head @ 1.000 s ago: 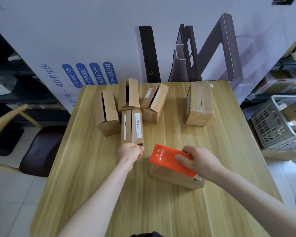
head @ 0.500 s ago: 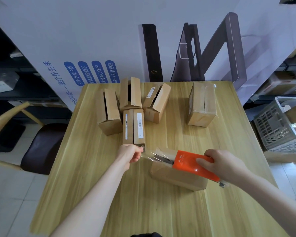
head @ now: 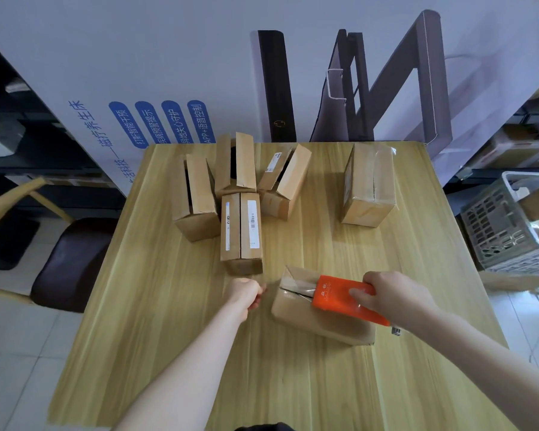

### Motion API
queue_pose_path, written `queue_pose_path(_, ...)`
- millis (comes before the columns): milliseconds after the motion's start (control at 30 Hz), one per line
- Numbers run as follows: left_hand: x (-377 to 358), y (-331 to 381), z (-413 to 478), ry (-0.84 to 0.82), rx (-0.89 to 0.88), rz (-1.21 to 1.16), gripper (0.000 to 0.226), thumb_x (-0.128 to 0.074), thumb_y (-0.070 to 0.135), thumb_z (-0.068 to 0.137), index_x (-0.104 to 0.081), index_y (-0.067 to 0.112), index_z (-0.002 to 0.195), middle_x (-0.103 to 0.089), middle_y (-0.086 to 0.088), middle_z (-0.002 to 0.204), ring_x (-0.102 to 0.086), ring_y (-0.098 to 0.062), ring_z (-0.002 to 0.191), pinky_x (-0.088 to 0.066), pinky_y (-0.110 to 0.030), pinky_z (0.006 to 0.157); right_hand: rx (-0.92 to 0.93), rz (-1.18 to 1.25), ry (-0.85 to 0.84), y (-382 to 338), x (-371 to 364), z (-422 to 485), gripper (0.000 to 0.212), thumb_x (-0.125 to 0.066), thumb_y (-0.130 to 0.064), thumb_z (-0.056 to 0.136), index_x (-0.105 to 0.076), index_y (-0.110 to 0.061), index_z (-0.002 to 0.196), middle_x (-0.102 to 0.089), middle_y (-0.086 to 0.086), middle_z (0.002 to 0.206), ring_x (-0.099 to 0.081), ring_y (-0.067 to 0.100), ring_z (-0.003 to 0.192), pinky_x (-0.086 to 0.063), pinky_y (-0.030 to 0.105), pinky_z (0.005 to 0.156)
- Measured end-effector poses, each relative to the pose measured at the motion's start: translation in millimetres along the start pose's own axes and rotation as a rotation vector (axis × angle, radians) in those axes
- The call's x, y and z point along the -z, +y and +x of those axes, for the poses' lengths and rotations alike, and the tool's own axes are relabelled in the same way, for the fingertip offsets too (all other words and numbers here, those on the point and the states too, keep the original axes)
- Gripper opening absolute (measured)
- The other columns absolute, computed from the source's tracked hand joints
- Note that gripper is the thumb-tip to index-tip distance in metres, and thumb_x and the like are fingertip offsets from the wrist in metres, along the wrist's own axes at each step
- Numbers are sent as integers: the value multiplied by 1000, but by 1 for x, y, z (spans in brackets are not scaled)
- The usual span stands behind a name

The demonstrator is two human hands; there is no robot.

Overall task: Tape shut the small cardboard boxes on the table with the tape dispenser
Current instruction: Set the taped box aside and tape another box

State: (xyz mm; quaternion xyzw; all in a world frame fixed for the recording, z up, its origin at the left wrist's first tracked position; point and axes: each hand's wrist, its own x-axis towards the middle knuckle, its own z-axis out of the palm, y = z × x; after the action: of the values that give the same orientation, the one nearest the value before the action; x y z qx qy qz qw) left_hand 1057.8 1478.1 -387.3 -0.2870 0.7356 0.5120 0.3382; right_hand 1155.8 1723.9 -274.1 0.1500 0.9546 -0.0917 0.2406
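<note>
Fingers [head: 360,295] of the right hand [head: 395,297] curl round the rear of the orange tape dispenser [head: 336,295], thumb on its near side, gripping it firmly. That dispenser lies flat on top of a small cardboard box [head: 318,325], which sits slantwise on the near right part of the wooden worktop [head: 293,384]. Its front end points left, along the seam in the box's top. From its mouth a strip of clear tape [head: 296,287] runs over the left part of the lid.

Just left of that box, apart from it, the left hand [head: 245,290] hovers with its fingers [head: 257,301] curled into a loose fist. I cannot tell whether they pinch anything.

Farther back on the left stand four more small boxes in a cluster. One with white barcode labels [head: 241,228] has its flaps down and lies nearest the left hand. Behind it, three others [head: 199,197] [head: 235,164] [head: 282,181] have their flaps gaping. Well apart at the far right rests a taped box [head: 369,185], glossy with clear tape.

Beyond the worktop leans a large white printed carton [head: 168,73]. A grey plastic basket [head: 504,225] stands off to the right, and a wooden chair with a dark seat [head: 66,259] to the left.
</note>
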Motion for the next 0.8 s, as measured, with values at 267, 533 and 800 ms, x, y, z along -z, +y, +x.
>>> queue_pose_path(267, -34, -7, -11, 17, 31, 39, 23, -40, 3, 79, -57, 13, 93, -57, -5, 78, -52, -22, 63, -42, -24, 50, -8, -7, 20, -3, -8, -1, 37, -40, -57, 92, -58, -26, 97, -62, -7, 79, -59, 14, 66, -37, 23, 46)
queue_pose_path(533, -45, -9, -39, 88, -338, -20, 24, -44, 23, 102, -63, 12, 112, -62, 3, 112, -57, -16, 106, -38, -23, 85, 15, -19, 24, -6, -12, -1, 39, -39, -59, 92, -59, -26, 99, -62, -8, 78, -63, 16, 73, -38, 23, 47)
queue_pose_path(800, -46, -3, -24, 37, -384, 430, 54, -27, 48, 101, -42, 16, 143, -45, -5, 147, -42, -22, 134, -33, -34, 111, 8, 33, -6, -3, -8, -4, 37, -39, -58, 93, -58, -27, 98, -65, -5, 79, -55, 8, 49, -51, 26, 54)
